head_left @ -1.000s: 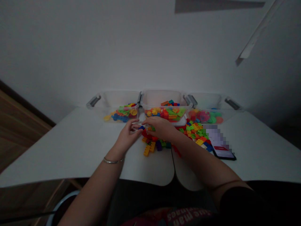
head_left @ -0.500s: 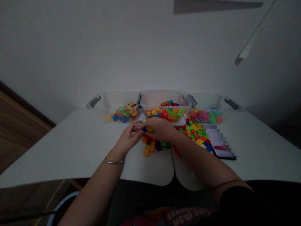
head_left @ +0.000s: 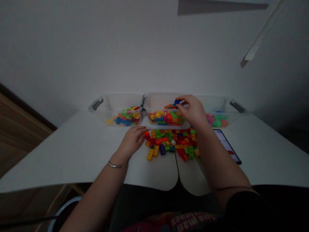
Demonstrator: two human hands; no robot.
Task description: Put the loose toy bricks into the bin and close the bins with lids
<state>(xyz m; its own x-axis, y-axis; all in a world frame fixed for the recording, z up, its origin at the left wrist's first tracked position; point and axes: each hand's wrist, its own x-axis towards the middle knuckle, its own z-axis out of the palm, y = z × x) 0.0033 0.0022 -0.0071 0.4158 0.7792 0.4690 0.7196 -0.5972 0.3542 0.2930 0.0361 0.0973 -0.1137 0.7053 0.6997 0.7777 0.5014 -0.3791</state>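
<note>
My right hand (head_left: 191,109) hangs over the middle clear plastic bin (head_left: 166,103), pinching a blue toy brick (head_left: 177,102) between its fingers. That bin holds mixed bricks in red, yellow, green and orange. My left hand (head_left: 131,140) rests on the white table (head_left: 72,158), empty, with its fingertips close to a red brick (head_left: 147,135). This brick lies at the edge of a loose pile of coloured bricks (head_left: 171,143) in front of the middle bin.
A clear bin (head_left: 118,109) of mixed bricks stands left of the middle bin, and a clear bin (head_left: 217,111) of round pink and green pieces stands right of it. A phone (head_left: 227,145) lies on the table, partly behind my right arm.
My right hand has left the pile and moved up and right over the middle bin, carrying the blue brick. My left hand has parted from it and settled on the table.
</note>
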